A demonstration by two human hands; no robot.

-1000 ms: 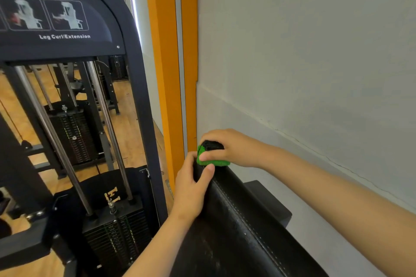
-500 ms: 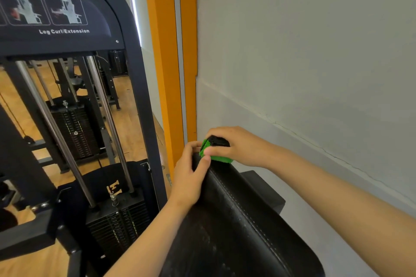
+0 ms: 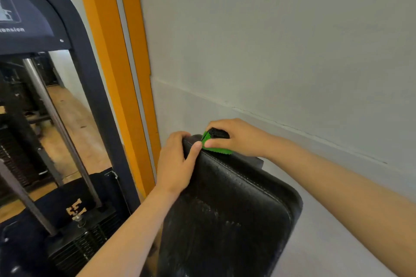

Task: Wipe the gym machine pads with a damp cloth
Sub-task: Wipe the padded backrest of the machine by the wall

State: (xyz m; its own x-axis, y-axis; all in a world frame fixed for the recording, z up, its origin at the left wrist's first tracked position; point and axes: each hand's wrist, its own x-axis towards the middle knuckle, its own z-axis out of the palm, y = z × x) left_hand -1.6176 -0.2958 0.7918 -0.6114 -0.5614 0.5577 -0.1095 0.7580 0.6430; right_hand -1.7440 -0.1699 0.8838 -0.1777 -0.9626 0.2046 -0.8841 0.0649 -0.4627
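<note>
A black padded backrest (image 3: 227,216) with white stitching fills the lower middle, tilted away from me; its surface shows wet streaks. My left hand (image 3: 175,164) grips the pad's top left corner, fingers curled over the edge and thumb on the front. My right hand (image 3: 234,137) holds a green and black cloth (image 3: 215,141) pressed onto the pad's top edge, just right of my left hand. Most of the cloth is hidden under the fingers.
A grey wall (image 3: 281,51) stands close behind the pad. An orange door frame (image 3: 126,74) runs down left of it. The black machine frame (image 3: 90,87) with its weight stack (image 3: 85,243) and guide rods stands at the left, over a wooden floor.
The view has swung to the right, so the machine frame sits further left. My right hand and the cloth have slid slightly right along the pad's top edge. My left hand keeps its grip.
</note>
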